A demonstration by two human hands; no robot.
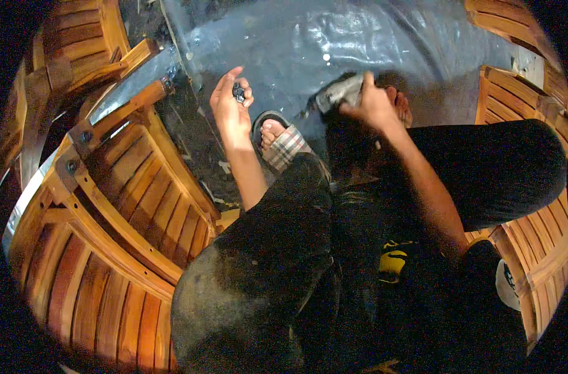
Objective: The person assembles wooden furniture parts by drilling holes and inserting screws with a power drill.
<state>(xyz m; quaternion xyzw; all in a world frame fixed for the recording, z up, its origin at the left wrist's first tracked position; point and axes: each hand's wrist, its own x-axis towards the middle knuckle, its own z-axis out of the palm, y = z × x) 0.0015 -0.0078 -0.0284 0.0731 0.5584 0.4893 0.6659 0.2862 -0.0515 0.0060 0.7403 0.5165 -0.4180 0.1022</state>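
My left hand [231,103] is raised over the floor sheet, its fingers curled round some small dark metal pieces [238,92], perhaps bolts or screws; their exact kind is too small to tell. To the right, my right hand [379,106] is closed on a grey-and-black hand tool [341,93], low near the floor. The tool is blurred and partly covered by the fingers, so I cannot make out its kind. Between the hands, my foot in a checked slipper [289,142] rests on the floor.
Slatted wooden chairs or chair parts [147,181] crowd the left side, with metal bolts at their joints. More slatted wood [508,93] stands at the right. A shiny grey-blue sheet [265,37] covers the floor ahead. My dark-clothed knees [483,168] take up the lower middle.
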